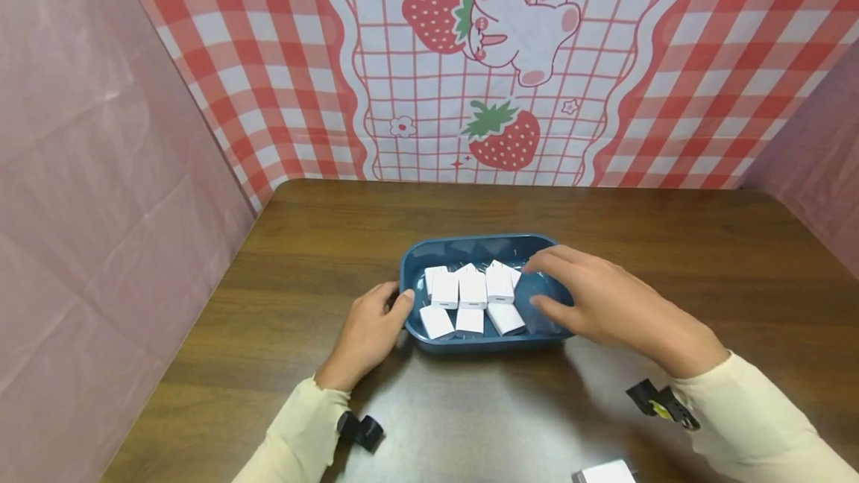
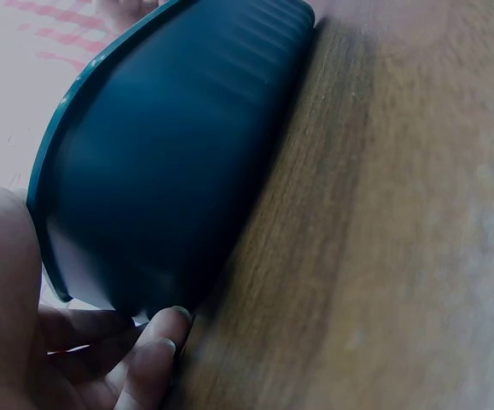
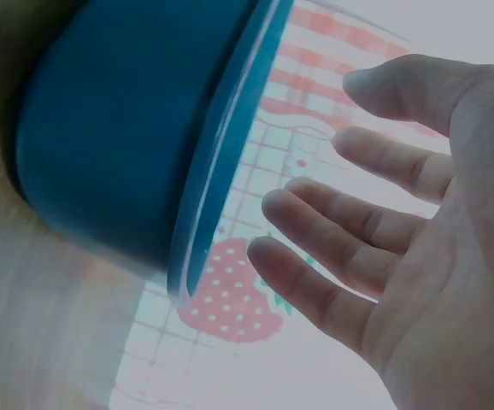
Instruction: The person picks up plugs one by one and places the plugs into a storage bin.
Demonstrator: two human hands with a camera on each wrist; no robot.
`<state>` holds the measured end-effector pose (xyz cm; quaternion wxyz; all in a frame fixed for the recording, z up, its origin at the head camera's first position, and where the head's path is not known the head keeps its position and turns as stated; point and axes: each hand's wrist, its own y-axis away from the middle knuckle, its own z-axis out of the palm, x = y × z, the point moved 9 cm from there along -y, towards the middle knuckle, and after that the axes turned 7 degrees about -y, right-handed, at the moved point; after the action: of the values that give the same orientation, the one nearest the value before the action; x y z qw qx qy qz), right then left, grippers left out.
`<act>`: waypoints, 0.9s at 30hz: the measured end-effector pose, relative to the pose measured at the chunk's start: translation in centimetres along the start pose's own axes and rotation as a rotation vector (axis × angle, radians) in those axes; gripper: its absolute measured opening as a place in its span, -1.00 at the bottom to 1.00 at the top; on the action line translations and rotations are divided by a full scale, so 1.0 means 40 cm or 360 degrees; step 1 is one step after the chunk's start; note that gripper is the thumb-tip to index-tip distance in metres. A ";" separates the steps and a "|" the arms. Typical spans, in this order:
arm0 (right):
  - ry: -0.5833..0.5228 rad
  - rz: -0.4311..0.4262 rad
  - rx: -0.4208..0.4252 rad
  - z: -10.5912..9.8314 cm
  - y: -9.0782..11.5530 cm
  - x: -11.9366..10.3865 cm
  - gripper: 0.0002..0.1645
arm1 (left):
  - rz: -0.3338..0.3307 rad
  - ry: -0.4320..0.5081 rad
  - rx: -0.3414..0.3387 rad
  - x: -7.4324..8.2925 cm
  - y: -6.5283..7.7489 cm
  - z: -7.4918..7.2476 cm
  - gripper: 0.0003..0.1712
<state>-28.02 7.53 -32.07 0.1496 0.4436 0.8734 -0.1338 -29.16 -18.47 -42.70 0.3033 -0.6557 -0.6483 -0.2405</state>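
A dark blue plastic bin [image 1: 463,346] stands on the table with several white USB wall chargers [image 1: 473,291] in it, some lying on top of others. My left hand [image 1: 365,334] holds the bin's left end, thumb at the rim and fingertips [image 2: 168,323] low against the outer wall. Over the bin's right end hovers my right hand [image 1: 584,293], its thumb and fingers spread apart. Nothing lies between those fingers [image 3: 315,282] in the right wrist view, where they are just beyond the rim.
Another white charger [image 1: 606,472] lies near the table's front edge, partly cut off by the frame. A red checked cloth with strawberries [image 1: 503,139] hangs behind the wooden table [image 1: 322,222]. Pink cloth [image 1: 121,170] hangs at the left side.
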 end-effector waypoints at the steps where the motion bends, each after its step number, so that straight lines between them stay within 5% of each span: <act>1: 0.0002 -0.0009 0.0016 -0.006 0.012 -0.002 -0.47 | 0.0003 0.0003 0.0000 0.001 -0.001 0.000 -0.47; 17: 0.0127 -0.0275 0.0482 -0.045 0.172 -0.031 -0.47 | 0.0002 0.0001 0.0002 0.000 0.003 0.001 -0.47; 27: 0.0171 -0.0228 0.0472 -0.007 0.228 -0.016 -0.54 | 0.0045 -0.0001 0.0021 0.008 0.002 0.001 -0.51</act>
<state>-20.27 12.34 -32.49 0.0255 0.4039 0.8803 -0.2476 -29.07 -18.23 -42.51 0.3107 -0.6629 -0.6406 -0.2317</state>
